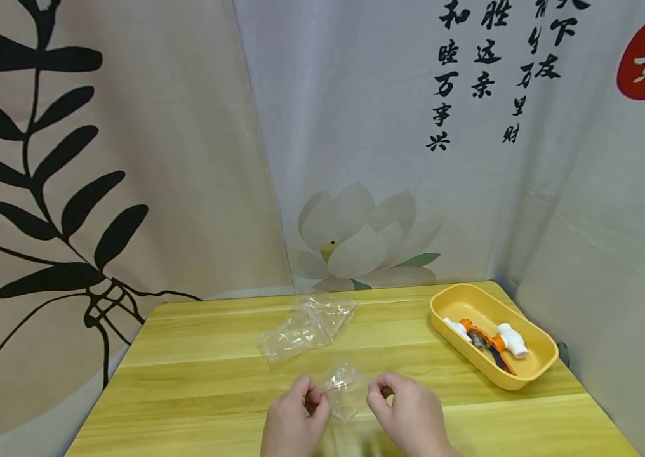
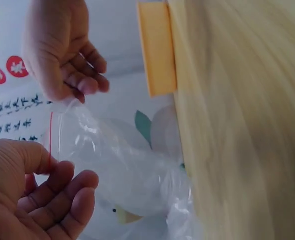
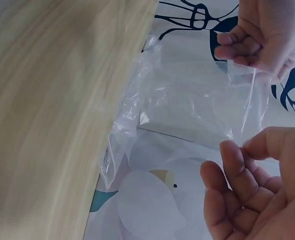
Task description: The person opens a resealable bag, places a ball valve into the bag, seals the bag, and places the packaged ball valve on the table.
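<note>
A small clear zip bag (image 1: 341,398) is stretched between both hands above the front of the table; in the left wrist view the bag (image 2: 122,150) shows a thin red line along its mouth. Thumb and index finger of my left hand (image 1: 296,419) pinch one end of that edge. My right hand (image 1: 411,412) pinches the opposite corner between thumb and index finger, its other fingers loosely curled in the right wrist view. Through the film of the bag (image 3: 192,100) I see the backdrop, and no contents show.
More crumpled clear plastic bags (image 1: 308,327) lie toward the table's back edge. A yellow tray (image 1: 471,365) at the right holds several small white, orange, grey and dark blue pieces. The wood-grain table (image 1: 197,381) ends at printed cloth curtains (image 1: 197,146).
</note>
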The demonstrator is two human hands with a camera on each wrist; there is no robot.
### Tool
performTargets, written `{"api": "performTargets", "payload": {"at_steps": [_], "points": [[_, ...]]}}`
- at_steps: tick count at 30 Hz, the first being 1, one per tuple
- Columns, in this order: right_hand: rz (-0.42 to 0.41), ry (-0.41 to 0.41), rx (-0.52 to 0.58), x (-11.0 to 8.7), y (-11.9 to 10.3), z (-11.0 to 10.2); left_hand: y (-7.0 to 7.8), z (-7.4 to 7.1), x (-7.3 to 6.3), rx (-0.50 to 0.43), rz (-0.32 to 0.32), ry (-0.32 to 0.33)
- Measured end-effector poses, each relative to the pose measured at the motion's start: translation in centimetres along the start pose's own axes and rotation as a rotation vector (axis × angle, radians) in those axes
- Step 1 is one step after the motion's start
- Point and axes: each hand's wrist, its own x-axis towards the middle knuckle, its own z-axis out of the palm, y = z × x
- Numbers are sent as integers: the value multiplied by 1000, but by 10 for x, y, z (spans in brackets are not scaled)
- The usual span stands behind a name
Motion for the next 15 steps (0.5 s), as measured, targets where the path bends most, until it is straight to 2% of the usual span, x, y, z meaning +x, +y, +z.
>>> {"api": "performTargets", "payload": {"at_steps": [3,8,10,12,15], "points": [[-182,73,30,2,1,3,4,-1,2,-85,-31,-25],[-642,184,72,6,7,15,8,-2,3,-150,-99,-69],[-787,208,55,9,10,18,9,-3,4,-159,-138,-88],[-885,203,16,10,12,19,9,-5,5,-177,-174,-108],[-951,129,-72,10,17,18,10,-9,7,-212,-214,-145]]}}
